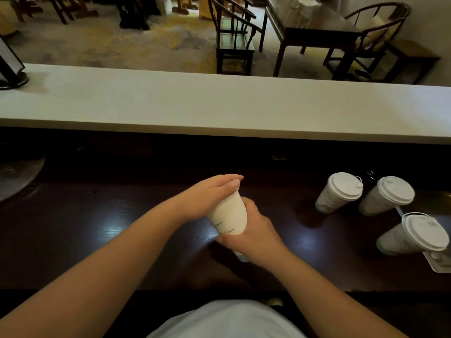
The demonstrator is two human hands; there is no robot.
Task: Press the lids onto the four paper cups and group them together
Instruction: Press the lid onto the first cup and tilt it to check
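Note:
A white paper cup (229,215) stands on the dark wooden counter (97,240) in the middle of the view. My right hand (253,237) grips its lower side, fingers curled round it. My left hand (214,193) lies flat across the cup's top with straight fingers, hiding the lid. Three lidded white cups stand together at the right: one at the back left (339,192), one at the back right (388,195), one nearer me (415,235).
A raised pale ledge (219,106) runs along the far side of the counter. A round metal tray (17,174) sits at the left edge. A pale flat object (439,262) lies at the right edge by the nearest lidded cup. Chairs and tables stand beyond.

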